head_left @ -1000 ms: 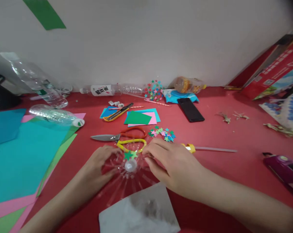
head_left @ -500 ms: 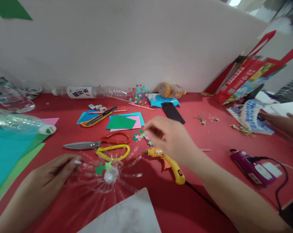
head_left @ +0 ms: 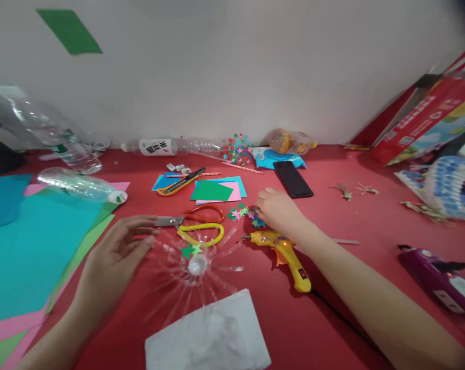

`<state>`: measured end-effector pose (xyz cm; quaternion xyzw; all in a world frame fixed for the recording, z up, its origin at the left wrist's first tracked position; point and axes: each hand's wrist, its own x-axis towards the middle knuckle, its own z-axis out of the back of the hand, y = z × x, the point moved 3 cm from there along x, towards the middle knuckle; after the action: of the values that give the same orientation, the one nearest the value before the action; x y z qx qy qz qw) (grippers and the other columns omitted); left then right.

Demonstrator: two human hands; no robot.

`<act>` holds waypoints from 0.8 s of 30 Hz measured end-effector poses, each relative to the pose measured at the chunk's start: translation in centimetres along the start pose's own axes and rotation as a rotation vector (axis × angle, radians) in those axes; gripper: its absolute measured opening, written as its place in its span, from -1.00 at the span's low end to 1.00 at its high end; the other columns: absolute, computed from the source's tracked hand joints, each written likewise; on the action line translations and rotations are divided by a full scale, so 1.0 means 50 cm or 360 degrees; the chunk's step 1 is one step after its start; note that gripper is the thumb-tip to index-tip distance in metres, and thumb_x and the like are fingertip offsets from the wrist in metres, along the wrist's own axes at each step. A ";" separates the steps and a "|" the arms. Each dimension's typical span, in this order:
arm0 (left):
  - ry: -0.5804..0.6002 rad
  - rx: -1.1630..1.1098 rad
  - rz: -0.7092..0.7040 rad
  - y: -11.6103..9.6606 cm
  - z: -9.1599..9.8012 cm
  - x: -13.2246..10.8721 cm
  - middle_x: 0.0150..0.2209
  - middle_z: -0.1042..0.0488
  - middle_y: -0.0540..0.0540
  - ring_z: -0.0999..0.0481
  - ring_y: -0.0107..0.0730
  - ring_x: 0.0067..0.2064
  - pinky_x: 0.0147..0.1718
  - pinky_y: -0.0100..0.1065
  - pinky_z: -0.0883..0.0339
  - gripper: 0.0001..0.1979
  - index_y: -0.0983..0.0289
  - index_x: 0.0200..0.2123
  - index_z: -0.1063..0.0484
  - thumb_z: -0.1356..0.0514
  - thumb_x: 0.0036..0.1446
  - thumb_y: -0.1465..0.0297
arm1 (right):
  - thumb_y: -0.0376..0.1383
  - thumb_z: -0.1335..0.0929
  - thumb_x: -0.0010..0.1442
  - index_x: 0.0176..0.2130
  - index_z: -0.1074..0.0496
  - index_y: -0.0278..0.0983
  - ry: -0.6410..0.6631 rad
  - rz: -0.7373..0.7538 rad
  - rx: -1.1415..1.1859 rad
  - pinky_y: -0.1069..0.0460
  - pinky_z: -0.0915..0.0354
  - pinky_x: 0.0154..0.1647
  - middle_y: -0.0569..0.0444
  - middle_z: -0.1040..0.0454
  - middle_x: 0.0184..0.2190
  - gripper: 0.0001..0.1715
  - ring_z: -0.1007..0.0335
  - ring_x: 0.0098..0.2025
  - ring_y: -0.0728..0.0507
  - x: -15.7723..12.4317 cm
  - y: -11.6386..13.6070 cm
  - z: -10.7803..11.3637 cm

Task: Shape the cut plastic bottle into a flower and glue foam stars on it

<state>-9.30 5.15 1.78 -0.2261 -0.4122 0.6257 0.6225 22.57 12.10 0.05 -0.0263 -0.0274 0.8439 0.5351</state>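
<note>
A cut clear plastic bottle top (head_left: 197, 264) lies with its strips splayed out like a flower, and two green paper stars (head_left: 191, 250) sit on it beside the white cap. At its left edge is my left hand (head_left: 118, 252), thumb and fingers apart near the strip ends. My right hand (head_left: 280, 210) is bent down at a small pile of coloured paper stars (head_left: 240, 211); its fingertips are hidden among them. Just below that hand lies a yellow glue gun (head_left: 294, 257) with an orange trigger. Scissors (head_left: 201, 234) with red and yellow handles rest behind the bottle top.
A white block (head_left: 209, 334) is at the front. Behind are a box cutter (head_left: 182, 181), paper sheets (head_left: 212, 190), a phone (head_left: 293, 180) and a star-covered ball (head_left: 237, 149). Bottles (head_left: 78, 185) and coloured paper (head_left: 32, 257) lie left. A purple power strip (head_left: 432, 277) sits right.
My left hand has let go of a bottle strip and its fingers have spread. My right hand has lowered onto the star pile. The view has shifted left; another person's hand is out of view.
</note>
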 end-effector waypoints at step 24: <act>0.0443 -0.0070 -0.0409 -0.230 -0.019 -0.074 -0.44 -0.44 -0.02 -0.39 -0.40 -0.41 -0.42 -0.39 -0.26 -0.80 0.21 -0.40 -0.46 -0.16 0.19 0.24 | -0.27 -0.29 0.18 -0.41 -0.42 -0.28 -0.0624 0.0215 0.1696 0.09 -0.28 -0.37 0.13 -0.45 -0.47 -0.82 -0.36 -0.42 -0.01 -0.127 0.163 0.213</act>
<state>-1.26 0.47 9.55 -0.2695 -0.3610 0.4945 0.7433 17.14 2.68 10.15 0.4026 0.3049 0.7625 0.4044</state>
